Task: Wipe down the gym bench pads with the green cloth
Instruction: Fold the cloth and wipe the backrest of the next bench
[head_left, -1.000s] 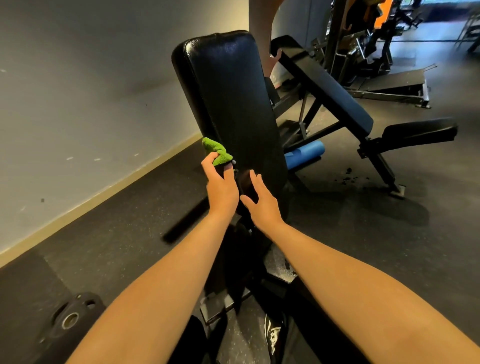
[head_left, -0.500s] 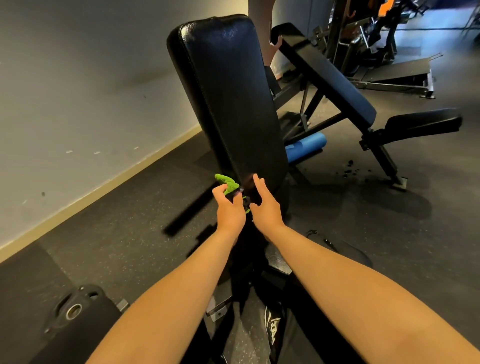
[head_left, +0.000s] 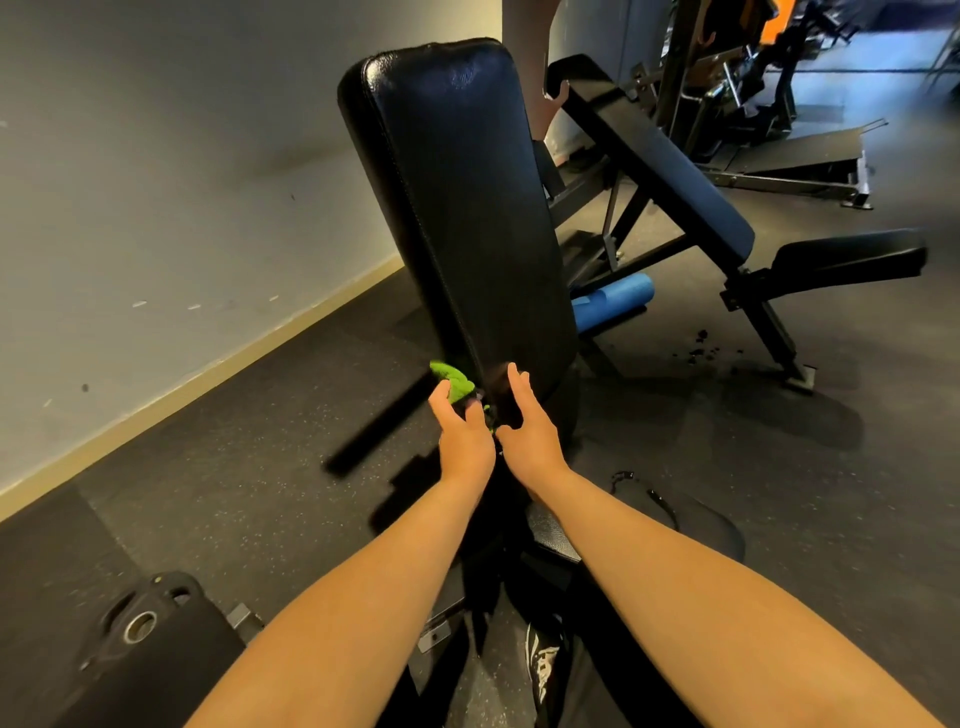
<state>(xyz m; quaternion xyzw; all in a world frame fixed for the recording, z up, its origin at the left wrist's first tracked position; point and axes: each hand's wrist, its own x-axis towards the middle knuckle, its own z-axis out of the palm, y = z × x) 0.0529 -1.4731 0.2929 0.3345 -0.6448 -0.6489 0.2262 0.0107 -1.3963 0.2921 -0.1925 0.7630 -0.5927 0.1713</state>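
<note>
Speckled black rubber floor (head_left: 249, 467), grey wall (head_left: 156, 182) with pale skirting. Back pad (head_left: 467, 208): upright, long, round-cornered, glossy black stitched vinyl. Green cloth (head_left: 452, 382): crumpled, nubbly, at the pad's lower left edge, pinched between thumb and fingers of left hand (head_left: 464, 441), arm extended. Right hand (head_left: 527, 431): fingers straight, slightly apart, tips on the pad's lower end, just beside the left. Blue foam roller (head_left: 615, 301): cylindrical, on the floor behind.

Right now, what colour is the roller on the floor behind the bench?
The roller is blue; the head view shows it.
</note>
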